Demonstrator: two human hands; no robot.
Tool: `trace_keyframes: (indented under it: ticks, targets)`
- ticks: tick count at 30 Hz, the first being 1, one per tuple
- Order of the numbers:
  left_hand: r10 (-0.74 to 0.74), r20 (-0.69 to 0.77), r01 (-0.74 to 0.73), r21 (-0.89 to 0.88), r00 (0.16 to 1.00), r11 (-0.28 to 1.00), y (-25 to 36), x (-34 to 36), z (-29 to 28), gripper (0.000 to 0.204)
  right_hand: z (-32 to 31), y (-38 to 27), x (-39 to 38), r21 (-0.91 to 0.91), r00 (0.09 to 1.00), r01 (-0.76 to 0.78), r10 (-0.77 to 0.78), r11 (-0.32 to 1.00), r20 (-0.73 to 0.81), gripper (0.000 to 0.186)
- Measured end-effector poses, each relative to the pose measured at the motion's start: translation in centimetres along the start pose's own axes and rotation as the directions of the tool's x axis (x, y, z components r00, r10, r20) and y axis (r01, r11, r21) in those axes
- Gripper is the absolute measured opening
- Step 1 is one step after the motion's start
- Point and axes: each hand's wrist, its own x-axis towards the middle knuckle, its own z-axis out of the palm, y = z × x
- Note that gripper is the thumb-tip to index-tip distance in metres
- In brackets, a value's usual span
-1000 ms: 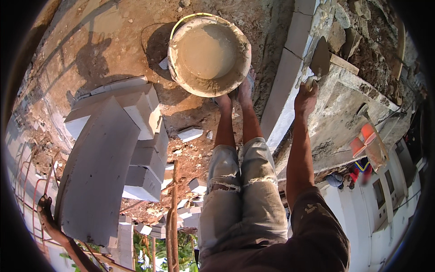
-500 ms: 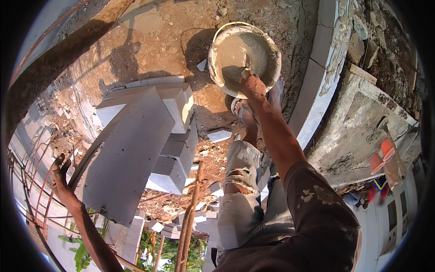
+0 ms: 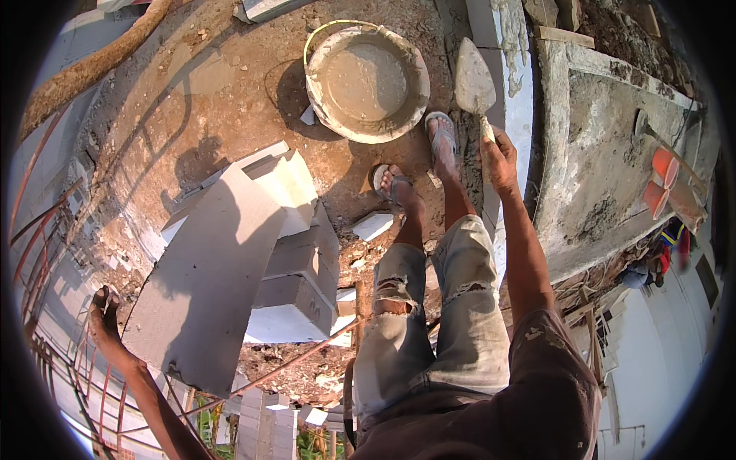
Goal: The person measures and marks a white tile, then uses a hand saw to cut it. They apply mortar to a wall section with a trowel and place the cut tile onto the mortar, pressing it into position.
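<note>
The right hand (image 3: 498,159) is wrapped round the handle of the trowel (image 3: 477,90) near the block wall (image 3: 518,115); tilting could shed any mortar. Whether the half-curled left hand (image 3: 106,322) supports the pale block (image 3: 203,284) I cannot tell; unsupported, it could slip.

Readable markings: none

Head view checked: no lettering, labels, brands, numbers or signs can be read.
</note>
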Motion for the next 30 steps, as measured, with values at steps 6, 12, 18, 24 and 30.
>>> trace_keyframes:
  ticks: [6, 12, 18, 24, 30]
  targets:
    - [-0.005, 0.006, 0.005, 0.005, 1.000, 1.000, 0.9, 0.6, 0.6, 0.048, -7.3, 1.6, 5.9, -0.526, 0.912, 0.039, -0.245, 0.850, -0.329, 0.050]
    - [-0.019, 0.131, 0.028, -0.068, 0.991, 0.997, -1.4, 4.1, -4.7, 0.052, -10.0, 6.9, -0.4, -0.740, 0.872, -0.009, -0.356, 0.672, -0.335, 0.053]
    - [-0.035, 0.023, 0.036, -0.030, 0.999, 0.999, -0.4, 2.5, -3.0, 0.052, -10.9, 8.3, -1.3, -0.832, 0.837, -0.077, -0.418, 0.549, -0.353, 0.049]
    - [0.006, 0.014, -0.006, -0.006, 1.000, 1.000, 0.4, 2.0, -2.9, 0.052, -9.7, 4.3, 5.0, -0.879, 0.774, -0.034, -0.544, 0.476, -0.324, 0.047]
    - [0.017, 0.181, -0.039, 0.121, 0.983, 0.992, -7.2, 13.0, -9.9, 0.045, -9.5, -0.2, 8.5, -0.888, 0.768, -0.095, -0.535, 0.450, -0.353, 0.046]
